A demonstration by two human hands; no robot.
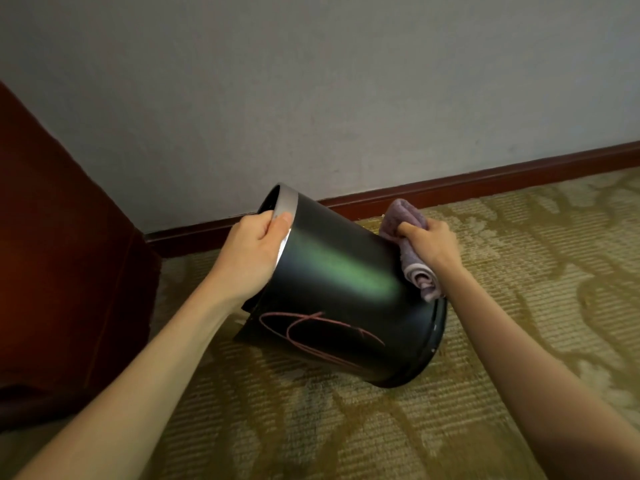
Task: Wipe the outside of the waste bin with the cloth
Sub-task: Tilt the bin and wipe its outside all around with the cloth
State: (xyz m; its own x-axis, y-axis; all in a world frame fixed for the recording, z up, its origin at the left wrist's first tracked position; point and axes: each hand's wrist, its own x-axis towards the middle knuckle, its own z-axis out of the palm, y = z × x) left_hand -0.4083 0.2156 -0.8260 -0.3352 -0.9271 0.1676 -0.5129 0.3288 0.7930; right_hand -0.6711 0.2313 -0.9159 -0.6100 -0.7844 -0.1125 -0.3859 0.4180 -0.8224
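A: While the left hand grips the silver rim band of the waste bin, thumb lying over the band and fingers curled inside the mouth, what is the other doing?

B: The right hand is closed around a bunched purple cloth, which it presses against the bin's upper side wall near the base end.

A: How does the bin lie?

B: Tilted, mouth up to the left and towards the wall, base down to the right on the patterned carpet. Its dark body carries a greenish sheen along the side.

A: Anything inside?

B: The interior cannot be seen from this angle. A dark flap of liner hangs out at the lower rim.

A: Around it?

B: A dark red skirting board runs behind, along the foot of the wall, and a reddish-brown piece of furniture stands to the left, well apart from the bin. Nothing lies between the hands and the bin.

A: Any writing?

B: Only thin pinkish looping scrawls on the lower side; no word can be read there.
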